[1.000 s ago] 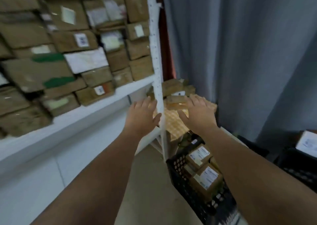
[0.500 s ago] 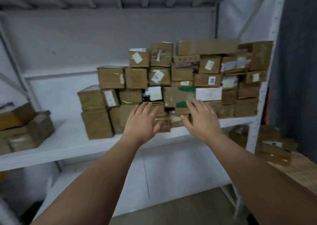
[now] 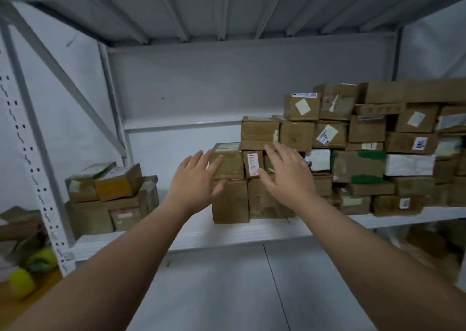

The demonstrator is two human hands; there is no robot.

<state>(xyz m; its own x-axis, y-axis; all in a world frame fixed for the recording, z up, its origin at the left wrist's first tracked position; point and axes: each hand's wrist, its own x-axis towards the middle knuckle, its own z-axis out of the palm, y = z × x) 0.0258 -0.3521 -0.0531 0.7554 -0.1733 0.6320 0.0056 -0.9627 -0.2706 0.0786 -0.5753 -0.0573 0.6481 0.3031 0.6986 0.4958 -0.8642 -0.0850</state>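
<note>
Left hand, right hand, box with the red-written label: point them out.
left hand [image 3: 193, 179], head view, back of the hand.
right hand [image 3: 290, 177], head view, back of the hand.
box with the red-written label [image 3: 253, 163], head view, its front label.

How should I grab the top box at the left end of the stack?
Grip the top box across its left face and top, coming from the front left: both are free, while a red-lettered box seems tight against its right side.
</note>
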